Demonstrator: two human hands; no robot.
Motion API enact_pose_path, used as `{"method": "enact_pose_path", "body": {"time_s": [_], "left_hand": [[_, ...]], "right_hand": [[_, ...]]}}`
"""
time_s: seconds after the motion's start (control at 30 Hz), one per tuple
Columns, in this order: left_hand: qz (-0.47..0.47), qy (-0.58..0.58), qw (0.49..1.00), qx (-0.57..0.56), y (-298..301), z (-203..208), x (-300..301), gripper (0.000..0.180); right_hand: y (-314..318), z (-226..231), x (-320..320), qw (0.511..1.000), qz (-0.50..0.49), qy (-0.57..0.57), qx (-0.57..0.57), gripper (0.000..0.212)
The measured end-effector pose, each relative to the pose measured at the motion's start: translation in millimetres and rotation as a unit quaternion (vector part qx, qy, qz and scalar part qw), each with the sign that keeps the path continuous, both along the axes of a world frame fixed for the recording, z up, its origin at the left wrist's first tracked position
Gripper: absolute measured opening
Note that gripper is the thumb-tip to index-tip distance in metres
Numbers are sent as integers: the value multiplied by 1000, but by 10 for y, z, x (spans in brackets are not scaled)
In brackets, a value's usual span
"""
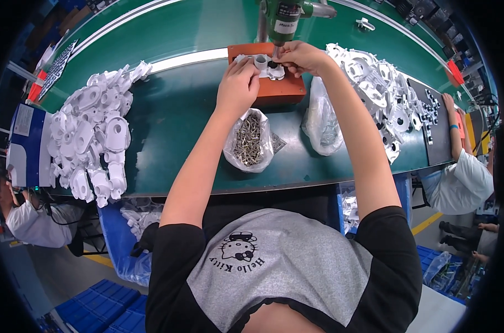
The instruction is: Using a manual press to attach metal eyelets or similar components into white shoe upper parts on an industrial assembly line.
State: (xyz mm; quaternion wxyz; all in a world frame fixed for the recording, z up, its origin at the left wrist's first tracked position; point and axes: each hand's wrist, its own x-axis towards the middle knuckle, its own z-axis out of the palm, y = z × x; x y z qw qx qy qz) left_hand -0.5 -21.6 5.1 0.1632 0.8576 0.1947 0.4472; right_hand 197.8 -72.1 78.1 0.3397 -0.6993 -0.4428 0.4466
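Observation:
A white plastic part (pixel 261 62) with a raised round collar sits on an orange block (pixel 280 90) below a green drill-press-like machine (pixel 285 19). My left hand (pixel 238 83) is closed over the part's left side, fingers bent against it. At its right end my right hand (pixel 304 57) pinches beside the machine's thin spindle (pixel 276 51), just above a black spot on the part. What those fingertips hold is too small to make out. Nearer to me an open plastic bag of metal screws (pixel 248 139) stands before the block.
White plastic parts are heaped at the left (pixel 91 125) and the right (pixel 374 83). A clear plastic bag (pixel 322 125) lies beside my right forearm. Black pieces stand on a dark board (pixel 432 119) at the right, near another person's arm (pixel 454 130). Blue bins (pixel 119 238) hang below the table edge.

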Motion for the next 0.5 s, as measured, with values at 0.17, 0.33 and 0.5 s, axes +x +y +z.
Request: {"method": "enact_pose_path", "body": {"time_s": [0.17, 0.33, 0.5], "left_hand": [[1, -14, 1000, -1, 11, 6, 8, 8], [-5, -15, 1000, 2, 5, 11, -6, 8], [-5, -16, 1000, 2, -5, 12, 4, 8]], "right_hand": [[2, -27, 30, 1000, 16, -14, 9, 18], [-4, -10, 39, 1000, 27, 4, 6, 20], [-35, -14, -12, 996, 65, -59, 16, 19]]}}
